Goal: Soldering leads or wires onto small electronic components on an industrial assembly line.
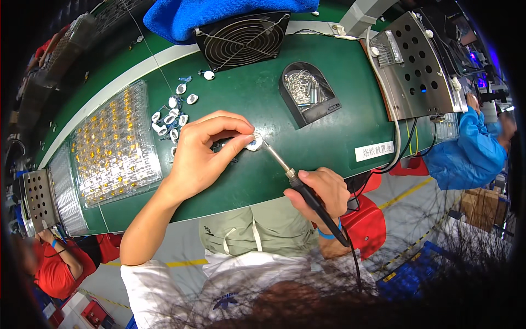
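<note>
My left hand (205, 156) is closed in a pinch over the green bench, its thumb and forefinger at a small white round part (255, 145). Its fingertips hide some of the part. A soldering iron (313, 204) with a black handle is gripped in my right hand (330, 189). The metal shaft slants up and left, and its tip is at or close to the white part; contact cannot be made out. Left of my left hand lies a loose group of similar white round parts (171, 118), some with blue wires.
Clear plastic trays (118, 148) holding small orange pieces lie at left. A black bin (311, 114) contains silver metal components. Behind stand a black fan (241, 41) and a blue towel (219, 16). A perforated metal box (413, 66) stands right, beside cables. Co-workers sit at both sides.
</note>
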`<state>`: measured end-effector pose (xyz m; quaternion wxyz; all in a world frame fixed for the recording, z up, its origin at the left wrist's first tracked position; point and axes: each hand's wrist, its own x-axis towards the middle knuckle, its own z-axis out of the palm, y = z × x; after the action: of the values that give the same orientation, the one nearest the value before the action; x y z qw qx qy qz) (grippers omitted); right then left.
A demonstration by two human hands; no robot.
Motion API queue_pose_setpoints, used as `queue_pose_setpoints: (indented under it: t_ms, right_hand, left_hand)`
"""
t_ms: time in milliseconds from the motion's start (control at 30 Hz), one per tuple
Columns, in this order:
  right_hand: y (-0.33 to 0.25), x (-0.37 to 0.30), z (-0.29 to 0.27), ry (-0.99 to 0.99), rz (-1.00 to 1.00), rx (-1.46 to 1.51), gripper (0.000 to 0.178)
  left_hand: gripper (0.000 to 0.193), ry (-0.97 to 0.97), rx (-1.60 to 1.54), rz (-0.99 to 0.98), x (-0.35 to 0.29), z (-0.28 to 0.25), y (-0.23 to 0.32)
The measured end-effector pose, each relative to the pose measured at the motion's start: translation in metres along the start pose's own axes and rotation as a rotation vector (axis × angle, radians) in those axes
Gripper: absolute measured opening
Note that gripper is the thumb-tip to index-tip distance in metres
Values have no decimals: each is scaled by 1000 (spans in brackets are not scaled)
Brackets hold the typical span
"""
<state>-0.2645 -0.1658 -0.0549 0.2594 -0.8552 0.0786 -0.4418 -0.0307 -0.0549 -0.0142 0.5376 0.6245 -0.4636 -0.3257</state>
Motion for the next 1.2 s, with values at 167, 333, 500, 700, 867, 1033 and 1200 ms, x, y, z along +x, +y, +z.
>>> queue_pose_setpoints:
  t_ms: [167,333,500,700,867,1033,1200]
  right_hand:
    - [-3,-2,-5,1,90,47,47]
    - [-3,3,-4,-15,61,38,47]
    - [0,7,-3,-36,23,44,43]
    - [0,7,-2,-56,13,30,44]
    - [0,7,-2,-62,10,14,46]
    - [1,7,0,-57,-2,9,47]
    - [2,5,-1,-63,0,1,47]
  left_hand:
    - [15,36,-52,-8,-2,3,0]
    - [23,13,-17,-7,-3,2,4]
    - [26,5,8,2,-3,1,3]
    - [27,-10,-2,-11,-4,1,2]
    - [26,-19,-2,-14,-3,1,2]
    - [27,-25,6,-9,-3,0,3]
    - [27,-29,11,3,-3,1,2]
